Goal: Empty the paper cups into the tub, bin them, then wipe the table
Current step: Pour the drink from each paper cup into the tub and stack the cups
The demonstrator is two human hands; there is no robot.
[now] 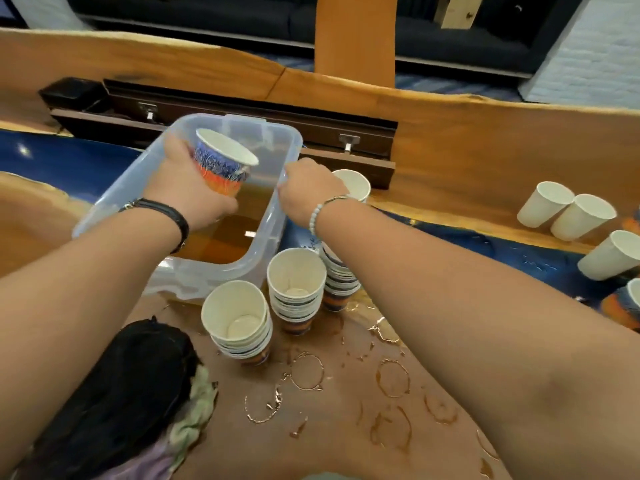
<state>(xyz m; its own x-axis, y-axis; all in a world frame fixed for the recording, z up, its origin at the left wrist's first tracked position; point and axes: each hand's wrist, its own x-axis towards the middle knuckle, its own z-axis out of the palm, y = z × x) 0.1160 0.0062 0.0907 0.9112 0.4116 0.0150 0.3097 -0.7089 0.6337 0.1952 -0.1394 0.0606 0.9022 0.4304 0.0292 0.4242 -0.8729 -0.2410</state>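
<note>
Head view: the clear plastic tub (266, 216) stands on the bench (450, 143) and holds brown liquid in its bottom. Above the tub's left half, the left hand (187, 188) grips a patterned paper cup (223, 161), its fingers wrapped round the cup's lower part. The cup is tipped on its side with its white mouth turned toward the tub's far right corner.

The right hand (308, 190) is at the tub's right rim with its back to the camera. Its fingers are hidden, so I cannot tell whether they clamp the rim or only touch it. A white cup (356, 183) stands just beyond this hand, outside the tub's right wall.

Three stacks of cups stand off the tub's near right corner: one stack (239, 323) in front of it, a second stack (296, 285) beside it, and a third stack (341, 282) partly under the right forearm. Well to the right of the tub lie several loose white cups (583, 216). In front of the tub, wet brown rings (306, 370) mark the bench, and a crumpled cloth (194, 414) lies to their left.
</note>
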